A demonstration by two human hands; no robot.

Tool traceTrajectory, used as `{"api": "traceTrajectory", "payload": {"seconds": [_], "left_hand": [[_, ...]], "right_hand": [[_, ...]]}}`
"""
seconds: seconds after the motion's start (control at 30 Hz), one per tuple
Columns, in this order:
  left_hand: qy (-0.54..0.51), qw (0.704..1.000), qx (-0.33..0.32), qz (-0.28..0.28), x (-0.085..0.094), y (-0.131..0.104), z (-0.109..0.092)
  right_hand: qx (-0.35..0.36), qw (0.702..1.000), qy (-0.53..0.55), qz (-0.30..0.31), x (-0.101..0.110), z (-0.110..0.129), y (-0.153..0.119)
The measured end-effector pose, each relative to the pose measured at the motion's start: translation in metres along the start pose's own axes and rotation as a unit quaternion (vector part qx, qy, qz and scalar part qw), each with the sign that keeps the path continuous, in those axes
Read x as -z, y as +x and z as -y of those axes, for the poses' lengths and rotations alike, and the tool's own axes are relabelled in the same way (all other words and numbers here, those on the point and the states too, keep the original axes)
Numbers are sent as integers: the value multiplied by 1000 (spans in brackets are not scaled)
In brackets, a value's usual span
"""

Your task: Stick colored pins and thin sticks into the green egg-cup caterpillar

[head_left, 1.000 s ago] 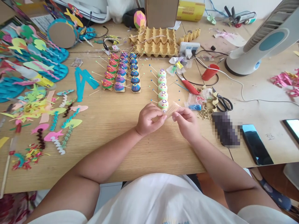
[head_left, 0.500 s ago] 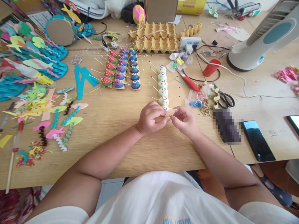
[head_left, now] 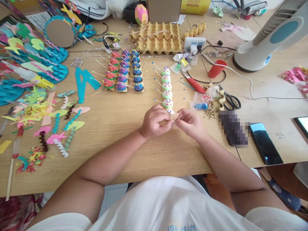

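My left hand (head_left: 155,121) is closed on a small bundle of toothpicks (head_left: 174,116), held between thumb and fingers. Pinched fingertips of my right hand (head_left: 190,123) meet the other end of that bundle. Just beyond the hands runs a row of green-and-white decorated egg-carton cups (head_left: 166,86), with blue-tipped sticks poking out at its left and right. The nearest cup, white with a purple ring, is partly covered by my left fingers. Farther left stand more painted cups, a red row (head_left: 112,67), a purple row (head_left: 123,71) and a dark blue row (head_left: 138,71).
Egg cartons (head_left: 157,38) lie at the back beside a power strip (head_left: 195,41). To the right are scissors (head_left: 231,102), a red cup (head_left: 217,69), a phone (head_left: 266,143) and a white fan (head_left: 255,53). Paper cut-outs (head_left: 43,110) cover the left side.
The toothpick bundle has tilted slightly between my fingers, and my right fingertips have closed over its right end. The whole view has shifted a little.
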State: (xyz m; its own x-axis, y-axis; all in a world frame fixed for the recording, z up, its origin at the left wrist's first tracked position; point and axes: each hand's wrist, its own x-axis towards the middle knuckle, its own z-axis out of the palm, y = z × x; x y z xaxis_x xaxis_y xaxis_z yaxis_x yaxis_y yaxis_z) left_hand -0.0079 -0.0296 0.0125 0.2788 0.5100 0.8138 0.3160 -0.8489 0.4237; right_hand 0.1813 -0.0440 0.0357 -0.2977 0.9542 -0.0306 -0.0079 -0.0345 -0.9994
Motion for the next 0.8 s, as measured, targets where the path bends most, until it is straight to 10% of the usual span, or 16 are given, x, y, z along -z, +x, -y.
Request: {"api": "traceTrajectory", "payload": {"seconds": [0.4,0.8], "left_hand": [[-23,994,94,-46,5,1,3],[-32,994,97,43,4,-2,2]], "right_hand": [[55,997,46,19,4,-1,4],[67,994,61,-62,4,-1,1]]}}
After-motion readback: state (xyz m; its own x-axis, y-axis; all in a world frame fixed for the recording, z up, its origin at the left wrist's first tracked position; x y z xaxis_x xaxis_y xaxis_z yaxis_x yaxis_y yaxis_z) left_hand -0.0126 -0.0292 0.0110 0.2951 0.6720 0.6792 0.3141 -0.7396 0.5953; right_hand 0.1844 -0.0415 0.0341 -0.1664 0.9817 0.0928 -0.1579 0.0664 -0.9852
